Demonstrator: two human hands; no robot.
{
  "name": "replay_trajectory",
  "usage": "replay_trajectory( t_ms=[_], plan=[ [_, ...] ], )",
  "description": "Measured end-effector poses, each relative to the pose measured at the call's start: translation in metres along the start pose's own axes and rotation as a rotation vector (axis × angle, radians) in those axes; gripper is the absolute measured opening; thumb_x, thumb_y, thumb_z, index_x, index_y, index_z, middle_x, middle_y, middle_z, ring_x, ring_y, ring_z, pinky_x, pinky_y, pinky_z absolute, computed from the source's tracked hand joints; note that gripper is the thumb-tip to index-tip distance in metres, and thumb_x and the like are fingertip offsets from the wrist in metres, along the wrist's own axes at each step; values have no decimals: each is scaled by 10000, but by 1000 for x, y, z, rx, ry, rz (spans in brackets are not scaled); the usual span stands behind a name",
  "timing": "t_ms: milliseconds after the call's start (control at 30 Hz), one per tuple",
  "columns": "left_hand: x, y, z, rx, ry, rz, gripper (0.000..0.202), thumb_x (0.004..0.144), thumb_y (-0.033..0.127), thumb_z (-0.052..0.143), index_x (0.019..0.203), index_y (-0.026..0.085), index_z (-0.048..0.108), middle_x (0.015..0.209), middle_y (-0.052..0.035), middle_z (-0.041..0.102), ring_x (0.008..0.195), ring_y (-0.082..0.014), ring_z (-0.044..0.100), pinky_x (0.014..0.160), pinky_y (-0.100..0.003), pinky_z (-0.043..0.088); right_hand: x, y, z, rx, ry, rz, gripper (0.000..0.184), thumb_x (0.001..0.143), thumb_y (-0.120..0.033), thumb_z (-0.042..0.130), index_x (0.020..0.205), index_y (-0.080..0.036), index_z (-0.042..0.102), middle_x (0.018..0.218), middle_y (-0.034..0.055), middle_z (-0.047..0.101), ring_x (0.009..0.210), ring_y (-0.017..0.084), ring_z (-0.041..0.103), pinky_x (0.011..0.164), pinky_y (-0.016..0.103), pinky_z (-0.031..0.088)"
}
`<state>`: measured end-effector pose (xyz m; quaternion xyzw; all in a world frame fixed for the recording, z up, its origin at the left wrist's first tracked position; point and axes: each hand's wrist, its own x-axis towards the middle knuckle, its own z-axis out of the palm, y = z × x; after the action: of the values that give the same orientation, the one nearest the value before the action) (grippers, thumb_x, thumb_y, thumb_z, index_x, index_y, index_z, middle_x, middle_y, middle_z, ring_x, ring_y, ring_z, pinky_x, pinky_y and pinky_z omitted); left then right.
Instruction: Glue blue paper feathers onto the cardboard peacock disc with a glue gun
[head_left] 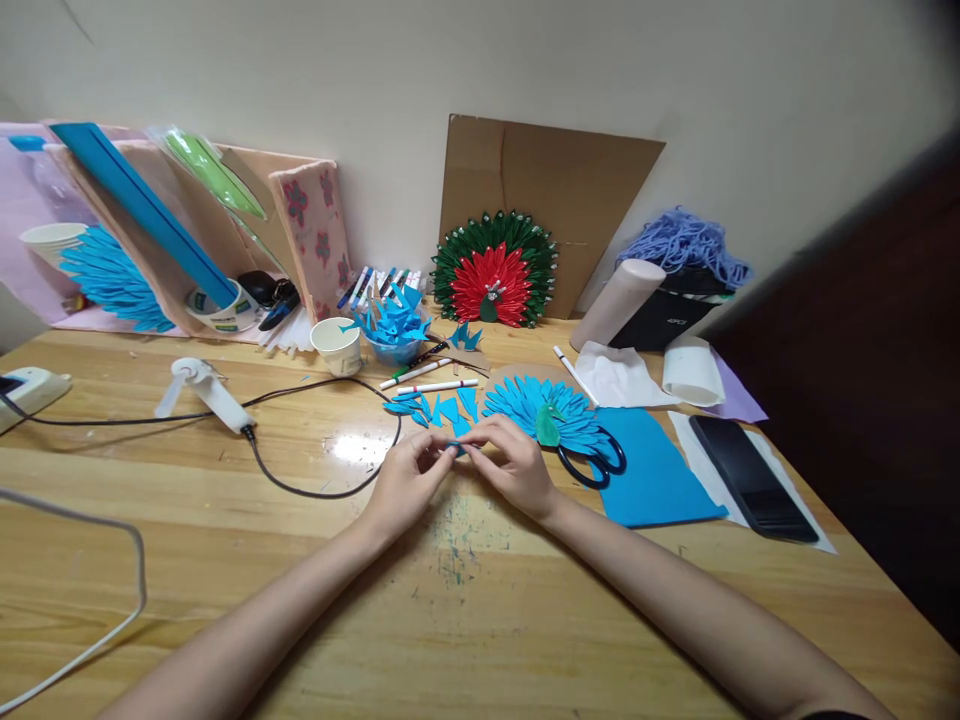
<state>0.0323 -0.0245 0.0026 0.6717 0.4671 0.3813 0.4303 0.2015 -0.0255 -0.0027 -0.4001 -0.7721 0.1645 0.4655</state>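
My left hand [411, 478] and my right hand [516, 464] meet over the middle of the table. Between their pinched fingertips is a small blue piece [456, 449], mostly hidden, of the same colour as the cut pieces nearby. Just beyond lie several loose blue cut pieces [448, 408]. To the right of my right hand rests a blue fan of petals [517, 398] with a green bird-shaped piece [549, 425] on it. Black-handled scissors [585, 470] stick out from under its edge, partly over a blue sheet [660, 480].
A white glue gun [221, 400] trails a black cable to the left. Behind stand a paper cup [337, 345], a bowl of blue scraps [396, 348] and a red and green peacock fan [495, 270] against cardboard [555, 180]. A phone [750, 480] lies at right, near a pale cylinder [619, 300].
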Motion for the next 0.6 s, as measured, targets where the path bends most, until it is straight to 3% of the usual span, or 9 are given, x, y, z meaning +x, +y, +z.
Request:
replay_trajectory(
  t_ms=[100, 200, 300, 467, 600],
  plan=[
    [-1, 2, 0, -20, -6, -77, 296, 805, 408, 508, 807, 145, 643, 745, -50, 669, 648, -145, 567, 609, -238, 412, 0, -3, -3, -83, 143, -28, 120, 790, -147, 590, 877, -215, 636, 816, 37, 591, 801, 173, 551, 719, 331, 456],
    [-3, 6, 1, -200, -100, -236, 503, 852, 499, 365, 734, 111, 663, 614, -74, 669, 517, -132, 545, 516, -232, 393, 1, -7, -5, -166, 230, -71, 118, 768, -144, 611, 849, -217, 656, 787, 42, 573, 774, 180, 543, 695, 335, 450],
    [-4, 9, 3, -386, -181, -325, 568, 838, 542, 356, 714, 87, 673, 586, -90, 662, 439, -108, 509, 412, -204, 337, -1, -8, -5, -184, 172, -136, 123, 763, -150, 621, 857, -219, 661, 783, 44, 577, 766, 175, 534, 677, 327, 449],
    [1, 10, 3, -478, -59, -345, 368, 702, 475, 611, 650, 111, 634, 601, -35, 635, 481, -87, 532, 468, -183, 423, -4, -4, -1, -197, 52, -231, 125, 762, -165, 628, 872, -218, 657, 802, 49, 606, 762, 171, 524, 678, 330, 451],
    [5, 6, 1, -486, -3, -352, 322, 670, 436, 652, 644, 117, 617, 607, -14, 621, 488, -90, 536, 479, -195, 450, -3, -3, 0, -181, 4, -201, 119, 782, -166, 604, 879, -213, 656, 808, 53, 616, 774, 176, 529, 681, 333, 455]
  ],
)
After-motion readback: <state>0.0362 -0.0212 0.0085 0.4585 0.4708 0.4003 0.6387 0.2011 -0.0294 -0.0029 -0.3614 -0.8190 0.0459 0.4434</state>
